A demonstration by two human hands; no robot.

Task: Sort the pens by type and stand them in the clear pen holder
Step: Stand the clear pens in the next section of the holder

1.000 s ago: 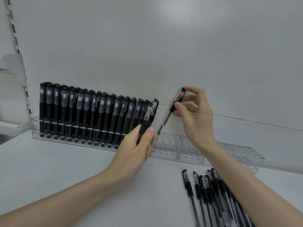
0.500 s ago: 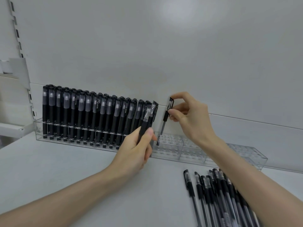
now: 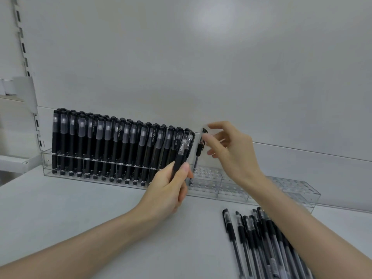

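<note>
White shelf (image 3: pixel 80 208), a clear pen holder (image 3: pixel 231 188) along its back wall.
Black capped pens (image 3: pixel 112 146) fill the holder's left part; the left hand (image 3: pixel 167 190) grips two more pens (image 3: pixel 181 156) just in front. One thin pen (image 3: pixel 198 152) stands in a hole, its cap partly hidden by the blurred right hand (image 3: pixel 233 152), fingers spread, holding nothing. Loose thin pens (image 3: pixel 251 238) lie at right, cut off by the frame.

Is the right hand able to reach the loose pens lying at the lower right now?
Probably yes: the right hand is open and empty, and the loose pens lie uncovered beside its own forearm.
</note>
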